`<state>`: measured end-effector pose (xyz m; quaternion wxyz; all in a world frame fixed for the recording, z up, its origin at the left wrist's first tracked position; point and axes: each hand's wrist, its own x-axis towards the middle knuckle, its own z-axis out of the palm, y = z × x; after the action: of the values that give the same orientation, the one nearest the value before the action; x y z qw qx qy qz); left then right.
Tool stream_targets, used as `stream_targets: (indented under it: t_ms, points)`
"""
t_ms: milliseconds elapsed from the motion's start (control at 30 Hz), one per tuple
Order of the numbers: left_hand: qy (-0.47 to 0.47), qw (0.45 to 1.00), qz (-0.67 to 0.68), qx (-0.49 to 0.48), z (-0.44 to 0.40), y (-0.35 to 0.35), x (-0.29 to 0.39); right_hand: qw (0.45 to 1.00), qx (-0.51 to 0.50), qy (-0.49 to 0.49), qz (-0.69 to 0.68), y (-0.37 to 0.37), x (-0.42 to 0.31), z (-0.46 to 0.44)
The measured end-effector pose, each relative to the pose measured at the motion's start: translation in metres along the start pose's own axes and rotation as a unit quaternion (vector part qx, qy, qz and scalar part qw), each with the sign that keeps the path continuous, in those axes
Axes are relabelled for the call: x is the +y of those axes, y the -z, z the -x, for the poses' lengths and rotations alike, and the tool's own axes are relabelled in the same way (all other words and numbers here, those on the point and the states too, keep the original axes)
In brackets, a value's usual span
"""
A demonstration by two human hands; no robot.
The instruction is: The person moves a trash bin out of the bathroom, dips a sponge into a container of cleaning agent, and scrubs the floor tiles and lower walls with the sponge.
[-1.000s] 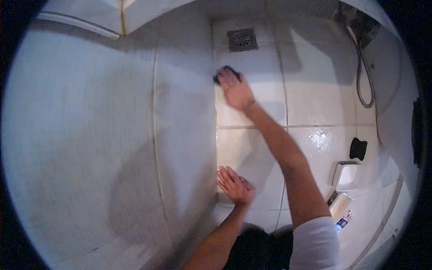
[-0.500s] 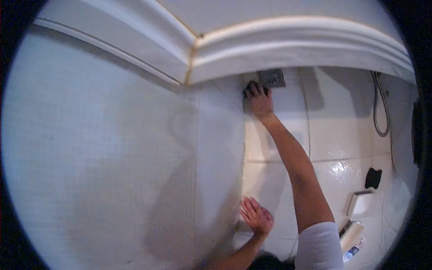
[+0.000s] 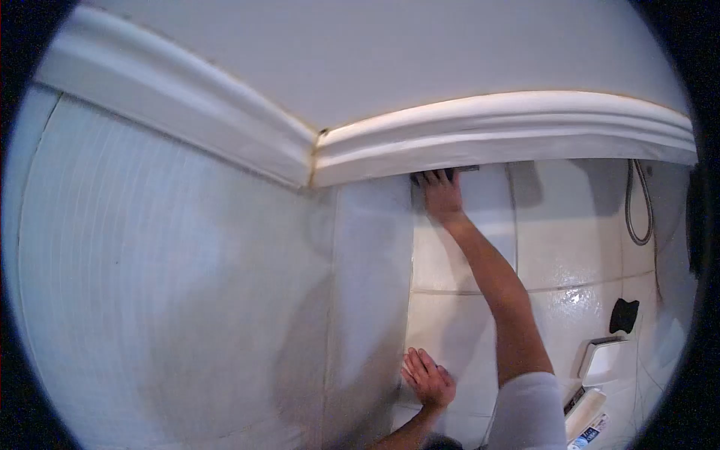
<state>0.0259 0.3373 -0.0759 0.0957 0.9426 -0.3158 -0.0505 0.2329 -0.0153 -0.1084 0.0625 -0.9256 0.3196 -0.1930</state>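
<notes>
White moulding (image 3: 510, 124) partly hides the drain (image 3: 469, 168); right hand (image 3: 444, 196) covers a dark pad (image 3: 418, 179).

Dark item (image 3: 417, 179): mostly covered by the right grip (image 3: 442, 196) and the ledge (image 3: 502, 142); gripped or only pressed — cannot tell.
Right fingertips: unclear against the dark item.
Drain cover (image 3: 469, 168): just a sliver shows below the ledge.
Shower hose (image 3: 639, 217): upper part hidden behind the ledge.
Left grip (image 3: 433, 381): underside of the palm out of sight.
Left forearm (image 3: 411, 433), white sleeve (image 3: 531, 409), dark clothing (image 3: 442, 444): cut off by the bottom edge.
Printed tube (image 3: 589, 435): lower end cut off, lettering too small to read.
Black shape, far right (image 3: 697, 221): merges into the lens border — unidentifiable.
</notes>
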Motion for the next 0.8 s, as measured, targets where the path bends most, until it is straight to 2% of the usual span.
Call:
stream_targets:
  t_ms: [100,133,233,300,367,400,433,500,533,600,667,700,733,767,800]
  points:
    - [0.0,1.0,-0.004,-0.013,-0.001,0.001,-0.002,0.992,-0.009,-0.083,-0.094,-0.03,0.02,-0.06]
    - [0.005,1.0,-0.004,-0.011,0.0,-0.002,-0.004,0.957,0.2,-0.06,-0.202,-0.053,0.019,-0.068]
    - [-0.001,1.0,-0.002,-0.007,0.003,-0.005,-0.002,0.995,-0.005,-0.104,0.002,0.006,0.028,-0.026]
    - [-0.007,1.0,-0.001,0.001,0.002,-0.003,0.0,0.999,-0.035,-0.014,0.016,0.022,0.041,0.015]
    - [-0.012,1.0,-0.01,0.006,0.0,0.003,0.004,0.999,0.012,-0.029,0.019,0.049,0.096,0.057]
    - [-0.011,1.0,-0.005,0.0,0.001,0.003,0.004,0.988,0.117,-0.094,0.026,0.018,0.15,0.074]
    - [-0.015,1.0,-0.016,0.001,0.001,0.001,0.003,0.985,0.095,-0.14,0.04,0.066,0.172,0.085]
    - [-0.021,0.999,-0.026,0.0,0.002,0.003,0.002,0.955,0.083,-0.242,0.154,0.099,0.219,0.093]
    - [-0.008,1.0,-0.014,-0.011,0.001,0.004,0.004,0.954,0.083,-0.24,0.158,0.101,0.224,0.084]
    - [0.009,1.0,0.001,-0.024,-0.001,0.008,0.006,0.911,0.012,-0.377,0.167,0.098,0.233,0.067]
    - [0.006,0.999,-0.001,-0.032,-0.002,0.011,0.008,0.9,0.044,-0.402,0.161,0.069,0.224,0.041]
    - [0.002,1.0,0.0,-0.03,-0.004,0.009,0.007,0.917,0.051,-0.375,0.122,0.061,0.211,0.029]
    - [0.0,0.999,-0.003,-0.035,-0.002,0.006,0.003,0.941,0.137,-0.296,0.089,0.049,0.196,0.021]
    - [-0.004,0.999,-0.007,-0.04,-0.001,0.003,0.0,0.91,0.389,-0.13,0.06,0.011,0.191,0.01]
    - [-0.01,0.999,-0.007,-0.038,0.001,0.0,-0.001,0.93,0.355,-0.084,0.046,0.005,0.171,0.009]
